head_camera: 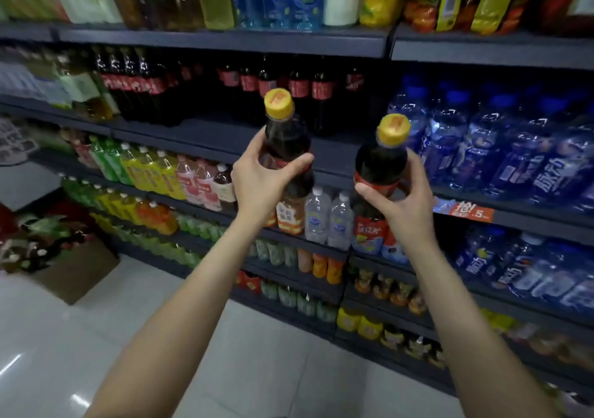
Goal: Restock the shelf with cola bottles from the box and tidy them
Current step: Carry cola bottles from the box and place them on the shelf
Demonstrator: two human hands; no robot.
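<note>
Item: cola restock, in progress.

Left hand (257, 180): closed around the label band of one cola bottle (284, 143), yellow cap up, held upright in the air in front of the cola shelf (205, 135).

Right hand (403, 202): wrapped around the lower body of a second cola bottle (381, 164), also upright, yellow-capped, slightly lower and nearer the blue-capped water bottles (475, 141).

Neither held bottle touches the shelf; both are well clear of its front edge.

Stock already on the cola shelf: a dense row of cola bottles at left (135, 86), standing close to the front, and a sparser group at the back centre (289, 86). The front of the shelf ahead of that back group is bare, an open gap directly beyond the two held bottles.

Supply: cardboard box (77, 273) on the floor at lower left, well apart from the hands; bottles still show inside, though blur prevents telling whether they are cola.

Judged status: part done. The left section looks filled; the centre gap remains to be filled, these two bottles being apparently the next to go in. Remaining: setting both down, further trips to the box if it holds more cola, then aligning rows and turning labels forward. Count of bottles outstanding: cannot tell.
</note>
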